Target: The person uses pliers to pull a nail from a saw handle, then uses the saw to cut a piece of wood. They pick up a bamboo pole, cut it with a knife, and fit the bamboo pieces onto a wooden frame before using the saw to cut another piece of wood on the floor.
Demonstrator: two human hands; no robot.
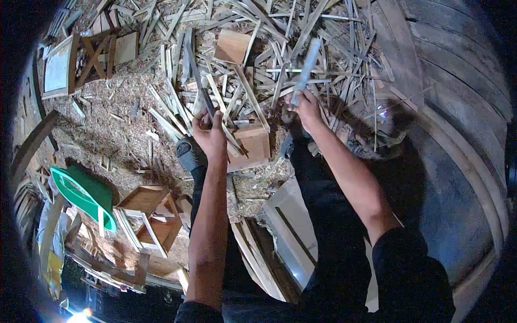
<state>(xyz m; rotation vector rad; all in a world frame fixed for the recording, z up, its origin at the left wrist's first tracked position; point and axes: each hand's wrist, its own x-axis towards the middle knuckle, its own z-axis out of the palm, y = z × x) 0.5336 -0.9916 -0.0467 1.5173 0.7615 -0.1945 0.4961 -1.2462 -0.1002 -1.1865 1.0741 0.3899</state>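
Note:
My left hand holds a long, thin dark strip that points up and away from me. In my right hand is a pale, flat blade-like piece, slightly blurred and tilted up to the right. The two hands are apart, above the scrap-covered ground. Between them and a little lower sits a brown wooden block or box. Many loose wood strips lie around and beyond both hands.
A green plastic container and a small wooden frame are at the lower left. A framed panel stands at the upper left, and a square board lies ahead. Curved planks edge the right side.

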